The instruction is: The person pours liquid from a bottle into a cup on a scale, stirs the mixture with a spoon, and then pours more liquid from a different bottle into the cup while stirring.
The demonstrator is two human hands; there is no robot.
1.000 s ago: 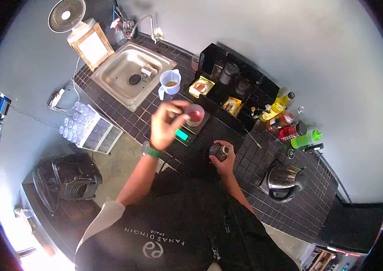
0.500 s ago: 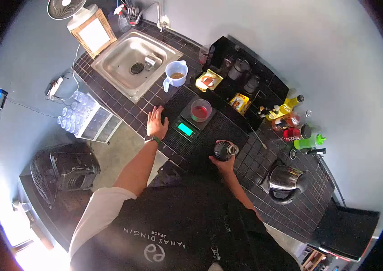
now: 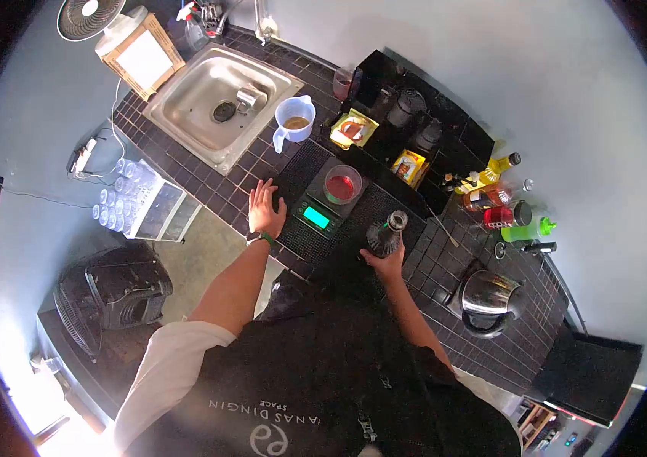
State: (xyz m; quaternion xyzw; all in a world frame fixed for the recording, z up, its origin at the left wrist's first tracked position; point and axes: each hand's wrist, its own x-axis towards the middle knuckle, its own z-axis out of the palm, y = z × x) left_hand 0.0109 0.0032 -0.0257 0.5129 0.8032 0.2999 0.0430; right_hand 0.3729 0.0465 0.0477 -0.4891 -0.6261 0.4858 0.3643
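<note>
My right hand (image 3: pixel 387 263) is wrapped round the lower part of a dark glass bottle (image 3: pixel 383 238). The bottle's open mouth points up and away from me, over the black mat (image 3: pixel 365 206). My left hand (image 3: pixel 266 213) lies flat with fingers spread at the mat's left edge, beside a digital scale (image 3: pixel 316 218) with a lit green display. On the scale stands a clear plastic cup (image 3: pixel 342 185) with red liquid in it. Behind the left hand, a translucent measuring jug (image 3: pixel 294 122) holds a little brownish liquid.
A steel sink (image 3: pixel 186 129) lies at the back left. Yellow packets (image 3: pixel 354 128) sit by a black rack (image 3: pixel 445 129) at the back. Several bottles (image 3: pixel 491 196) line the wall on the right, and a steel kettle (image 3: pixel 487 297) stands nearer me.
The bottle in my right hand has shifted a little away from me, its mouth now farther from my body. My left hand stays in place. The view has shifted slightly.
</note>
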